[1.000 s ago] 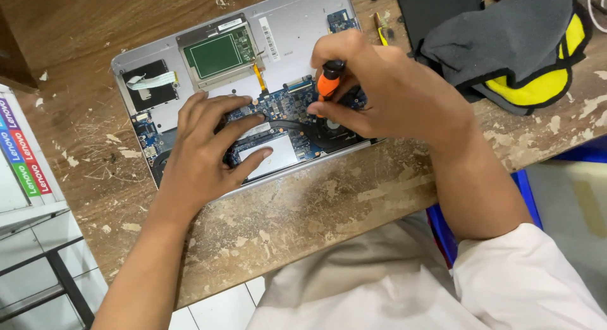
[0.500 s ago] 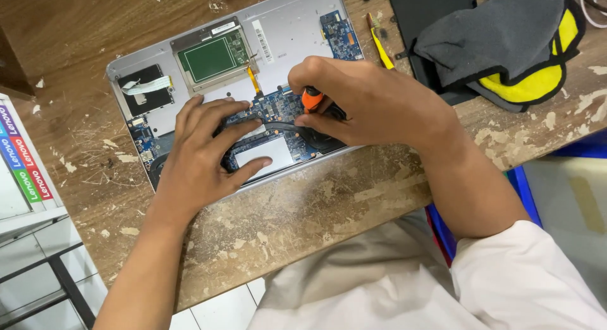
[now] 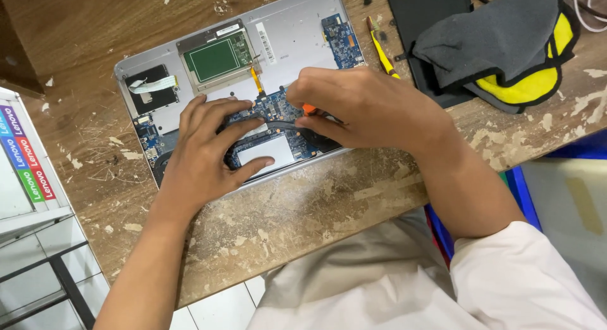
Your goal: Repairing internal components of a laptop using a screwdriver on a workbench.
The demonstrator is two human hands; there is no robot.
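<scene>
Laptop chassis (image 3: 291, 39), opened with its silver shell facing up, lies on the worn wooden table (image 3: 303, 203) and holds its parts inside: a green board in a metal frame (image 3: 218, 57), a blue circuit board (image 3: 343, 39) at the far corner, a black pad with a white ribbon cable (image 3: 150, 86), and the blue mainboard (image 3: 272, 109) with a dark heat pipe across it. The left hand (image 3: 205, 150) rests flat and unclenched on the mainboard, fingers spread, pinning the shell down. The right hand (image 3: 363, 109) is closed around an orange-handled screwdriver (image 3: 308, 108), its tip down among the mainboard parts. A yellow tool (image 3: 383, 53) lies just beside the chassis, near a grey and yellow cloth (image 3: 506, 45).
</scene>
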